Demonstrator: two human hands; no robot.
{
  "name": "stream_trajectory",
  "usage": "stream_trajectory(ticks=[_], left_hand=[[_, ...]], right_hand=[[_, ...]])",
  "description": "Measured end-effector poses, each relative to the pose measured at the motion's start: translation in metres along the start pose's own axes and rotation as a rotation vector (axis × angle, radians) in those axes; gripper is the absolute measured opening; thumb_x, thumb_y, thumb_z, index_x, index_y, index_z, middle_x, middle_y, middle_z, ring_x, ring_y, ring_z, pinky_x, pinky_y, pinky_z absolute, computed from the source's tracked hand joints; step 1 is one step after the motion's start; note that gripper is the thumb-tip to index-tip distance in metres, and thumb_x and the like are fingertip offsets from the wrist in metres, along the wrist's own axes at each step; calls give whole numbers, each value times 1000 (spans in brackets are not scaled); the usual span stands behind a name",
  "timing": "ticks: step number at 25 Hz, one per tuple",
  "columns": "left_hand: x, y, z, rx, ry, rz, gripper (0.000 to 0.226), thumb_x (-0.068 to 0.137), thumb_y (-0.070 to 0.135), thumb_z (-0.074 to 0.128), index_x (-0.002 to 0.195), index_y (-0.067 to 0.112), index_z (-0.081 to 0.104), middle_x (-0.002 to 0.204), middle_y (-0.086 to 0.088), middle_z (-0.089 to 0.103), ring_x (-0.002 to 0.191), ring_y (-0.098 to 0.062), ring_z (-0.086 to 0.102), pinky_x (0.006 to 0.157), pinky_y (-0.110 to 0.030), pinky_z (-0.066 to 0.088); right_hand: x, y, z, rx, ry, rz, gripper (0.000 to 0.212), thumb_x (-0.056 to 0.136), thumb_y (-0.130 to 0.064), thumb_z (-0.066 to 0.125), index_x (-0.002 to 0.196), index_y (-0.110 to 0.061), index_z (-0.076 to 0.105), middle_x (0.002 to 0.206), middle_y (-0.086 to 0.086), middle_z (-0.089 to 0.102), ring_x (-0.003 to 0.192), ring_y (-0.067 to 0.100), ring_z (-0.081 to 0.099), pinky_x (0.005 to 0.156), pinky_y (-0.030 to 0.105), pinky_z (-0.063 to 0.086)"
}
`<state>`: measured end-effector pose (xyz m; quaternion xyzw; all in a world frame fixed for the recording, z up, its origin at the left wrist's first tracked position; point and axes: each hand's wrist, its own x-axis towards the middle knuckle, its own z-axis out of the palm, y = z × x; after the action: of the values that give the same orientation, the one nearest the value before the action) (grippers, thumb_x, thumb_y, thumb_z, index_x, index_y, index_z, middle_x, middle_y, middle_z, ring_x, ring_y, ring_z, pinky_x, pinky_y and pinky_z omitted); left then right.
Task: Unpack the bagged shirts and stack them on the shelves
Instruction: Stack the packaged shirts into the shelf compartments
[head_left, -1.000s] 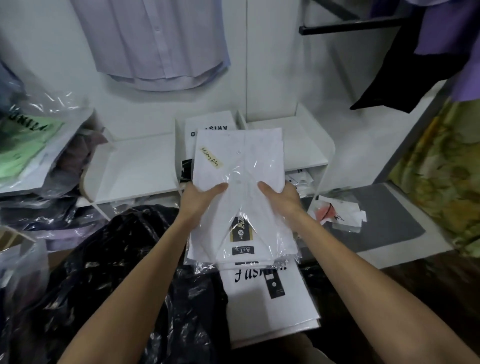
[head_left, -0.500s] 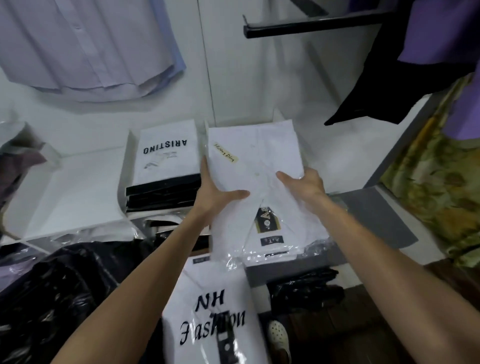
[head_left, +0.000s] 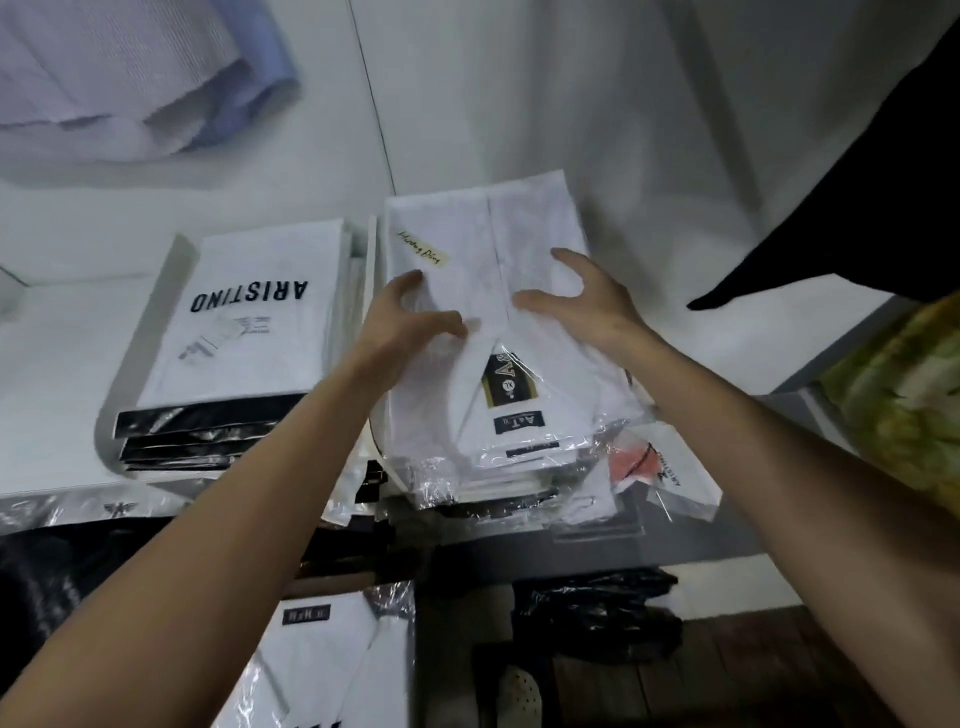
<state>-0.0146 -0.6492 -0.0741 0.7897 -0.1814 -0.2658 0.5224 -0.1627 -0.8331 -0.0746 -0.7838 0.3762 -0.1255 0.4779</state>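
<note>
Beside the ARISTINO stack (head_left: 249, 332), the bagged white shirt (head_left: 488, 322) now lies on the right shelf pile, no longer carried. The left hand (head_left: 410, 332) and right hand (head_left: 587, 306) hover open, fingers spread, just released; this shirt seems placed.

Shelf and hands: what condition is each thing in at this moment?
White bagged shirt: lying flat atop a pile on the shelf.
Left hand: fingers spread, on the shirt.
Right hand: fingers spread, over the shirt.
ARISTINO stack: piled flat, untouched.
</note>
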Motion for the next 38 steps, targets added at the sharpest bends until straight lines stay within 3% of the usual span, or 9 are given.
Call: stream_trajectory(ticks=[6, 11, 17, 22, 27, 31, 33, 35, 38], left_hand=[[48, -25, 12, 222, -53, -118, 121, 56, 49, 98, 157, 23, 36, 159, -1, 41, 142, -22, 44, 110, -33, 40], [55, -37, 18, 304, -9, -97, 109, 60, 55, 94, 153, 31, 41, 156, 1, 46, 138, -22, 49, 99, -28, 41], [13, -30, 11, 431, 60, 111, 95, 74, 57, 85, 153, 29, 41, 155, -8, 39, 141, -25, 43, 114, -36, 39], [-91, -60, -13, 93, 83, 294, 43, 95, 37, 72, 136, 25, 63, 134, 11, 63, 125, -1, 57, 106, -22, 46], [-184, -149, -59, -51, 136, 81, 22, 98, 23, 67, 119, 28, 70, 111, 13, 74, 107, -6, 69, 94, -43, 57], [-240, -218, -106, 250, 119, -120, 41, 90, 35, 67, 128, 22, 65, 121, 2, 70, 111, -19, 66, 96, -39, 54], [-262, -239, -122, 467, 16, -147, 67, 77, 53, 58, 137, 24, 59, 142, -7, 56, 133, -28, 50, 109, -38, 41], [-279, -252, -130, 607, -60, -224, 84, 72, 62, 56, 149, 30, 45, 162, -13, 28, 149, -36, 23, 121, -46, 24], [-300, -257, -135, 569, -73, -288, 85, 82, 53, 71, 155, 34, 32, 167, -15, 7, 153, -37, 4, 121, -53, 22]], right_hand=[[37, 12, 32, -262, -135, 149, 122, 63, -76, 82, 161, -40, 21, 166, 9, 24, 153, 31, 26, 119, 45, 36], [36, 22, 46, -285, -169, 244, 121, 67, -80, 74, 162, -41, 12, 165, 18, 15, 152, 39, 25, 120, 52, 33], [0, 6, 51, -485, 116, -64, 69, 90, -55, 65, 148, -23, 47, 156, 12, 33, 145, 34, 28, 121, 42, 26], [-103, 5, 78, 80, 147, -304, 20, 96, -21, 70, 115, -21, 69, 113, -5, 68, 103, 7, 66, 92, 23, 52], [-219, 42, 156, 285, -44, -50, 26, 93, -11, 74, 100, -35, 67, 80, -5, 72, 79, 7, 69, 76, 29, 53], [-292, 57, 202, 281, -237, 298, 21, 97, -22, 71, 101, -35, 56, 100, -9, 64, 90, 3, 60, 71, 14, 46], [-321, 67, 218, 237, -254, 433, 10, 99, -31, 67, 105, -23, 63, 108, 7, 68, 88, 10, 62, 76, 25, 49], [-342, 73, 237, 173, -279, 554, 50, 100, -44, 62, 121, 0, 64, 115, 20, 67, 100, 26, 66, 91, 42, 53], [-369, 65, 255, 200, -273, 586, 57, 91, -53, 68, 129, -12, 60, 111, 0, 67, 101, 17, 64, 88, 38, 52]])
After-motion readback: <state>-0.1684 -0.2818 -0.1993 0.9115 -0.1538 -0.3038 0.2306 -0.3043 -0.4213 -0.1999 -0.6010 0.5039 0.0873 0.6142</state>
